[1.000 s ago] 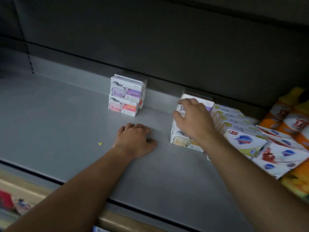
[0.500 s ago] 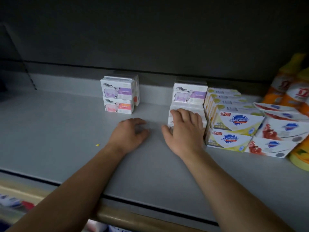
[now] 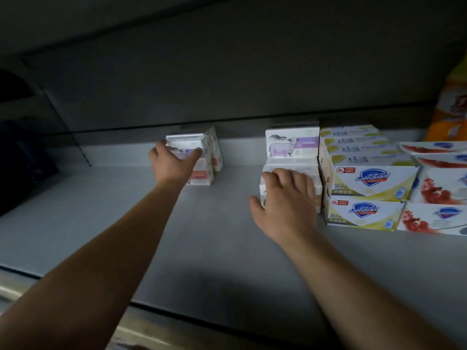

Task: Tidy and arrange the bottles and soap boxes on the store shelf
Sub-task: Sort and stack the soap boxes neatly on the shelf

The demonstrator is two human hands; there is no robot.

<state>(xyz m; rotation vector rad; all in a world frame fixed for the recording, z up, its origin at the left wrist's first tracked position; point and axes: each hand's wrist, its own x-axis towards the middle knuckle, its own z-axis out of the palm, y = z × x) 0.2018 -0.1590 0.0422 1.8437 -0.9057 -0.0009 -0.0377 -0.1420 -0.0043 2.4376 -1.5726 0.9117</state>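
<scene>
A small stack of white goat-print soap boxes (image 3: pixel 206 157) stands at the back of the grey shelf (image 3: pixel 101 210). My left hand (image 3: pixel 171 162) grips the top box of that stack, thumb on its right side. To the right sits a second group of goat-print soap boxes (image 3: pixel 292 146). My right hand (image 3: pixel 288 198) lies over the front boxes of that group, fingers curled on top. Beside them stand stacked yellow-and-white Safeguard boxes (image 3: pixel 366 183) and red-print Safeguard boxes (image 3: pixel 439 188). Orange bottles (image 3: pixel 449 107) stand at the far right.
The shelf's back wall (image 3: pixel 227 92) rises dark behind the boxes, and an upper shelf hangs overhead. The shelf's front edge (image 3: pixel 177 311) runs below my forearms. A dark shape (image 3: pixel 22 157) sits at the far left.
My left hand has gone from resting flat on the shelf to the back, where it now grips the top box of the left stack. My right hand stays on the right group.
</scene>
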